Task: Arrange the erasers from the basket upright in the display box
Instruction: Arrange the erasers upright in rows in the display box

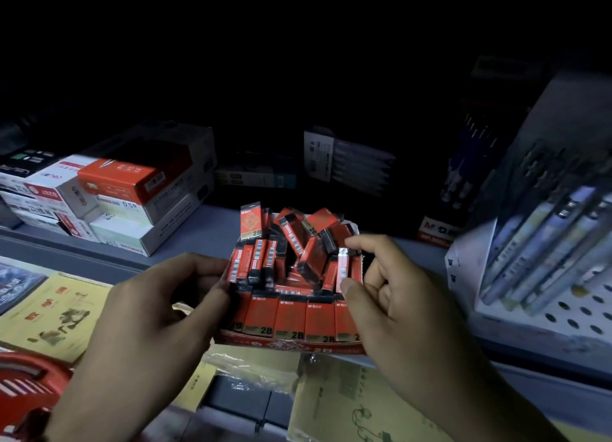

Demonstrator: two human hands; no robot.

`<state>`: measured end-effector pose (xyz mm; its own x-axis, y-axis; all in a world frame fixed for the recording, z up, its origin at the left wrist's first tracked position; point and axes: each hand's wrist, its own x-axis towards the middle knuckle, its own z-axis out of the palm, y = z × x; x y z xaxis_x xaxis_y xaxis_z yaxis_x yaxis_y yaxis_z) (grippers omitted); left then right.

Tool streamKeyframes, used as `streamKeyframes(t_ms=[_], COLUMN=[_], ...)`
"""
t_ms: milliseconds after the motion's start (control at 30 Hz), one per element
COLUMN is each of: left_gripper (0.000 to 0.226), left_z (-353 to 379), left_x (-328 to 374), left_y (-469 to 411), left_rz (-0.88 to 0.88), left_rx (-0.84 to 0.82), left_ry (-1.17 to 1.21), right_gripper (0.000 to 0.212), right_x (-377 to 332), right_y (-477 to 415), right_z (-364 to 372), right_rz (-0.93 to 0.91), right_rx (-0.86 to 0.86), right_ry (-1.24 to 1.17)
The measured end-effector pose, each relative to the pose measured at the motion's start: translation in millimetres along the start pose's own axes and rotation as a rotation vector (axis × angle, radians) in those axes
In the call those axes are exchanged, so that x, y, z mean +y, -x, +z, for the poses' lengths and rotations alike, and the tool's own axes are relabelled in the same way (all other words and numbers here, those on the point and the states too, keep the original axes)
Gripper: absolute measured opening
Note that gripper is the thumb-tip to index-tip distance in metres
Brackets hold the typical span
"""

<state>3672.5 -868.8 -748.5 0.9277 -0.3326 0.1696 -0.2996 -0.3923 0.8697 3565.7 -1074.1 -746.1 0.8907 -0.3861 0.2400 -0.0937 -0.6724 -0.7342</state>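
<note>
Thumb and forefinger, the fingers (351, 287) of the right hand (397, 296), pinch one eraser (342, 267) upright by its ends at the right side of the display box (291, 345). The left hand (149, 309) grips the box's left side. Inside it, a front row of red 2B erasers (291, 319) stands upright and others lie jumbled behind. The box sits on a shelf (198, 229), and a red basket (26, 385) is at the lower left.
</note>
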Motion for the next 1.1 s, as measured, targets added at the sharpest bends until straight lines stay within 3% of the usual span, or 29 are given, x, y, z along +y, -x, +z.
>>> streamKeyframes(t_ms=[267,633,967,1100], left_gripper=[0.018,0.013,0.022,0.040], left_z=[4,12,15,18], left_x=[-2,5,13,21], left_y=[0,-4,-1,4], left_rz=[-0.064,-0.046,0.144,0.277], left_rx=[-0.015,0.027,-0.008,-0.067], left_ry=[0.093,-0.008,-0.240,-0.351], right_gripper=[0.028,0.019,0.018,0.019], right_x=[3,9,6,9], right_y=[-4,-7,-6,-7], right_z=[1,3,2,1], right_rz=[-0.003,-0.035,-0.034,-0.033], right_rx=[0.013,0.052,0.056,0.053], right_ry=[-0.034,-0.029,-0.060,-0.091])
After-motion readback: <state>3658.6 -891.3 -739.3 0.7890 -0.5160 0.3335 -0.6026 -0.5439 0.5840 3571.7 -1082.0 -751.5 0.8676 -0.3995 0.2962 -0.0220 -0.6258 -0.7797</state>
